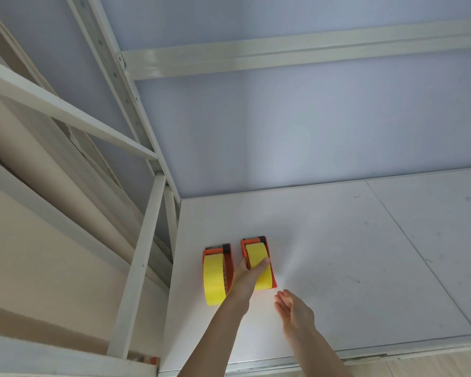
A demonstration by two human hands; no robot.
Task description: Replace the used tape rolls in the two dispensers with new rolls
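- Because the white shelf board (337, 268) carries everything, places are read from it: both dispensers stand near its left edge, about midway between the back wall and the front rim, well apart from the bare right side.
- Beside the grey upright of the rack (136, 268), the left dispenser (230, 263) stands alone with a full yellow roll (214, 278), untouched, which suggests it is already refilled.
- Just to its right, almost touching, the right dispenser (259, 263) holds its own yellow roll (261, 268); parking the pair side by side looks like tidy storing.
- Reaching in, the left hand (249, 270) clasps this dispenser, thumb over the roll's top and fingers down its left flank, likely to steady or seat it.
- Nearer the front edge, the right hand (291, 308) hovers with fingers loose and extended, grasping nothing.
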